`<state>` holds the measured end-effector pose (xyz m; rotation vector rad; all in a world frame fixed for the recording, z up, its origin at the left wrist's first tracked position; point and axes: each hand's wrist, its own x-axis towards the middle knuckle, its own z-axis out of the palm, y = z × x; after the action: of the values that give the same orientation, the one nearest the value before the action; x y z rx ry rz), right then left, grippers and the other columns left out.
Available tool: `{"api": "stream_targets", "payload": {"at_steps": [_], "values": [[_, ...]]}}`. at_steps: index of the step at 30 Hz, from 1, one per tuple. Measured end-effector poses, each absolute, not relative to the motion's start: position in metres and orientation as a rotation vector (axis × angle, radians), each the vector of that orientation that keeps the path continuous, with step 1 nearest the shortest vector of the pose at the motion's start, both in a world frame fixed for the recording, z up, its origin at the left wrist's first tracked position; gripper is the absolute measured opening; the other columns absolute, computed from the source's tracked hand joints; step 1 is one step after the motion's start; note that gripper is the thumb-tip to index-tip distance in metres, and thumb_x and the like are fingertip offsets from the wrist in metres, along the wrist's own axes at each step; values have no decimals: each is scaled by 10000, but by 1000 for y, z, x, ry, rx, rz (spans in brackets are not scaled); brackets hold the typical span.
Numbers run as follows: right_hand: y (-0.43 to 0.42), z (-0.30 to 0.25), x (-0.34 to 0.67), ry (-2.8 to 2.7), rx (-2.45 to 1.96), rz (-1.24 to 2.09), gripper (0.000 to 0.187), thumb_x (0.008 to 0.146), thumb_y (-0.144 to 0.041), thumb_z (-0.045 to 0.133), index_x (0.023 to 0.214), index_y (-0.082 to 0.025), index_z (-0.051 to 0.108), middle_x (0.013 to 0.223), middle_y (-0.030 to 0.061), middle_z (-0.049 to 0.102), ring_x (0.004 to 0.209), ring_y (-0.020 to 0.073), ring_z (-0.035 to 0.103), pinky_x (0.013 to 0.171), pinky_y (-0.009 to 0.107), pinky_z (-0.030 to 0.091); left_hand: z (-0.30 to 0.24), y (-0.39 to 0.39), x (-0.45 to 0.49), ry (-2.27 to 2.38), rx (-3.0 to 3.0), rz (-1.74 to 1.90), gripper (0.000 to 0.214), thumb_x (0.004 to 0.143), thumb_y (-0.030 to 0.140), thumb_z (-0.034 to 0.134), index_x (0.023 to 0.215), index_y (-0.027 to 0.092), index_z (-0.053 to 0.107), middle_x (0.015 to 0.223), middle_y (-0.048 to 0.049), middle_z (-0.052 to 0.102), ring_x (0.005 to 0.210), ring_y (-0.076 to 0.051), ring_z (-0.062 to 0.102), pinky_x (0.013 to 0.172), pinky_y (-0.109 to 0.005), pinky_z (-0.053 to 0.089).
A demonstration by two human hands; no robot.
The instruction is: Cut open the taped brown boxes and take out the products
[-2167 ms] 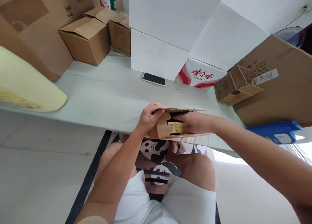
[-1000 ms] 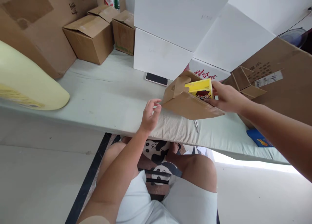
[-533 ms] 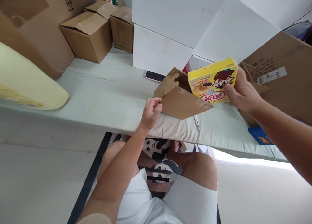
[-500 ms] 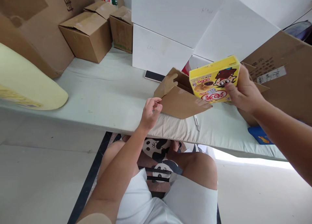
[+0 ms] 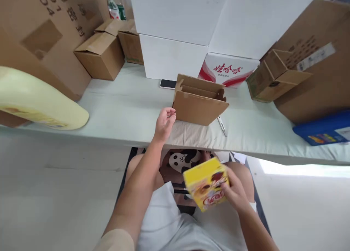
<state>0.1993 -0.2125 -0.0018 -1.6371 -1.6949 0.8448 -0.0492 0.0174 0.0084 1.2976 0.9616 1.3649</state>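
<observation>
In my right hand [image 5: 236, 191] is a small yellow carton [image 5: 207, 183] with cartoon and red lettering, slightly blurred, held by its right side over my lap. My left hand [image 5: 164, 124] is at the left edge of an open-topped brown cardboard box [image 5: 201, 107]; its fingers are loosely curled with a gap at the thumb, and they hold nothing. Whether the fingertips touch the box I cannot tell. Cardboard partitions show inside the box, which stands upright near the table's front edge. A white pen-like tool [image 5: 222, 126] lies beside its right front corner.
A phone [image 5: 167, 84] lies behind the box on the cloth-covered table [image 5: 123, 109]. White cartons [image 5: 175, 58] are stacked at the back. Brown boxes [image 5: 102, 56] and a pale yellow bottle-shaped object [image 5: 41, 101] stand left; a blue package [image 5: 325, 129] sits right.
My right hand has brought the yellow carton from above the cardboard box down and back over my lap. The box now stands more upright. My left hand stays by its left edge.
</observation>
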Motion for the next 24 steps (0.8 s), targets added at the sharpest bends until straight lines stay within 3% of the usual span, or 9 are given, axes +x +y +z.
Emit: {"api": "stream_targets", "payload": {"at_steps": [3,6,8,10,14,17,19,21,24], "values": [[-243,-4,199,-1875,-1607,1122,774,826,-785,648,1355,-219,644,1172,150,783,992,325,771,817,406,624,40,-31,-45,731,1519,933,434,883,609,593,1069,221,644,1131,-102,706,1085,-253,669,994,-391,536],[-246,19,211,-2025,-1791,1140,766,803,-621,765,1425,-208,596,1186,142,783,1018,339,762,834,426,598,72,-87,-25,495,1919,114,609,742,624,782,1189,223,681,1265,-123,725,1138,-317,690,959,-394,544],[-239,36,215,-2100,-1860,1035,718,789,-524,801,1406,-207,612,1198,144,778,1050,361,753,839,451,592,82,-115,-10,517,2086,-278,580,732,578,799,1161,203,693,1143,-127,762,1024,-335,718,856,-390,546],[-233,48,217,-2170,-1839,910,660,771,-470,825,1360,-230,648,1142,126,787,1016,363,752,832,470,590,82,-130,-3,633,2141,-445,457,766,538,763,1061,195,697,995,-109,767,906,-321,721,750,-360,518],[-230,47,220,-1897,-1717,547,578,837,-475,750,1359,-254,640,1208,135,757,1118,352,715,964,522,575,64,-137,-26,873,1847,-154,369,765,523,758,910,198,661,900,-64,738,851,-263,695,688,-304,476],[-235,41,215,-1475,-1621,528,509,978,-530,536,1400,-248,580,1325,153,706,1224,326,677,1008,501,578,48,-143,-51,890,1251,308,507,772,598,781,1055,193,669,990,-66,761,894,-242,708,751,-307,525],[-232,47,203,-1417,-1432,807,541,1002,-582,474,1422,-248,537,1351,146,696,1221,302,683,971,456,606,45,-146,-52,865,979,594,601,794,630,783,1208,211,663,1089,-81,773,969,-253,721,831,-333,554],[-214,63,186,-1380,-1259,1053,607,971,-618,532,1451,-249,481,1379,141,678,1182,276,695,903,401,630,53,-140,-38,854,910,821,605,839,642,750,1266,223,664,1125,-94,774,1013,-261,719,869,-344,563],[-151,106,169,-1139,-1256,1104,532,952,-566,593,1373,-259,489,1191,91,712,804,180,683,608,283,578,92,-98,-4,910,1067,1074,565,868,686,690,1151,197,697,947,-79,753,875,-228,701,771,-315,563]]}}
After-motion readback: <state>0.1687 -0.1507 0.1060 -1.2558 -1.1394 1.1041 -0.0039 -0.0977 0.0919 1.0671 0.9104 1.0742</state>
